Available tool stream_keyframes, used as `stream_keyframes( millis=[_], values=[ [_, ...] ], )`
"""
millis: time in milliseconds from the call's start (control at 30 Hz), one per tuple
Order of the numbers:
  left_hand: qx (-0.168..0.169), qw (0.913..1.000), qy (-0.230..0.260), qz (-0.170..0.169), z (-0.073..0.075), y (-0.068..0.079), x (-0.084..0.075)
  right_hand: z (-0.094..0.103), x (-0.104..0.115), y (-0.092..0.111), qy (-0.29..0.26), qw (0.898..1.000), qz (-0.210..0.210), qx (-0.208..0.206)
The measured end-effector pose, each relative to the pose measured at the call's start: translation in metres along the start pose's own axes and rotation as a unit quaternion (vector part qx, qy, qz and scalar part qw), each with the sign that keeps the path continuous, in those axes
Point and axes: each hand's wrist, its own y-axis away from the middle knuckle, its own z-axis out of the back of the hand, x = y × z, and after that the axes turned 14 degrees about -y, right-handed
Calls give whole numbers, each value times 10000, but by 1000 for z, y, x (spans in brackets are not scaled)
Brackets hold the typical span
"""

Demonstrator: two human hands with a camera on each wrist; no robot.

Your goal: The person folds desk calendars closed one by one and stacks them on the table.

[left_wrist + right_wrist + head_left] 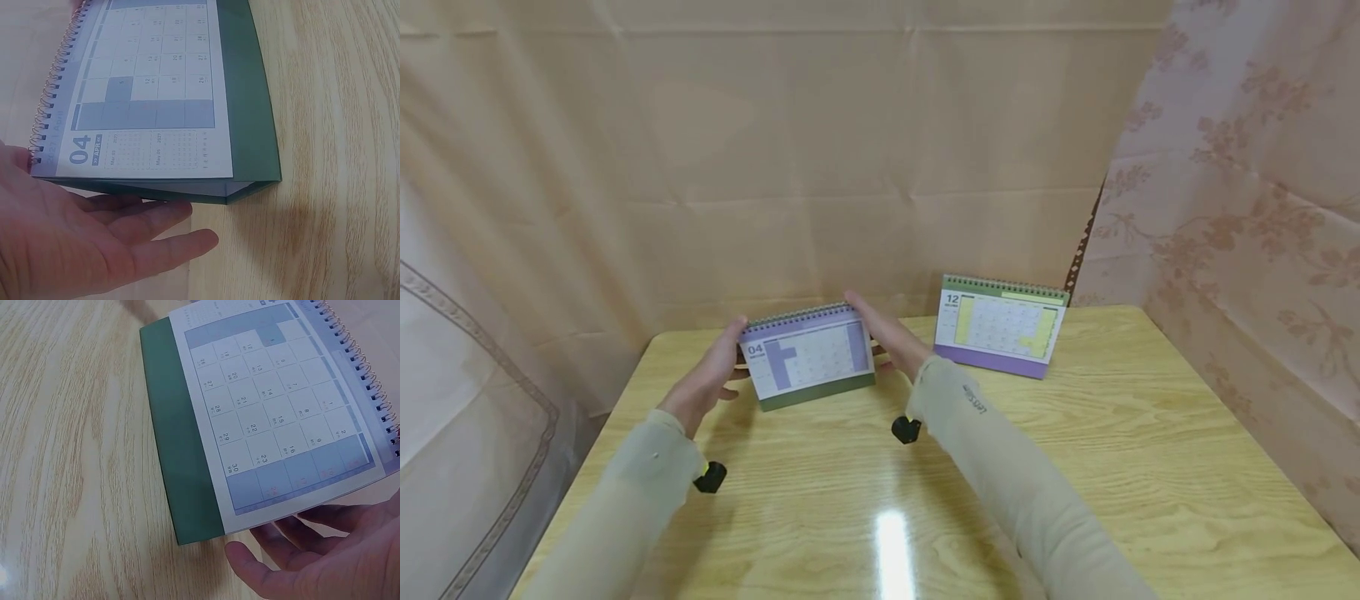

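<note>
A desk calendar (816, 354) with a green base, purple-edged pages and a large "04" stands tilted back between the two hands. My left hand (707, 379) is at its left side, one digit at the top spiral corner and relaxed fingers (156, 250) along the side edge. Across from it, my right hand (891, 333) lies against the other side, a digit reaching over the top corner. Its lower fingers (281, 575) bend loosely by the page edge. The back of this calendar is hidden.
A second desk calendar (998, 327), showing "12" with a green top and purple base, stands to the right. Both are on a light wood table (1150, 467). A beige cloth (850, 150) hangs behind, and a flowered curtain (1255, 208) hangs on the right.
</note>
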Motion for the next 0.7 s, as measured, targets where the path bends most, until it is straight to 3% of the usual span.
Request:
stream_keyframes(
  millis=[433, 700],
  values=[
    [-70, 9999, 149, 16, 0, -3, 1, 3, -1, -2, -90, 9999, -108, 79],
    [-37, 9996, 247, -145, -1, -5, 4, 3, 0, -4, -133, 9998, -141, 74]
  ],
)
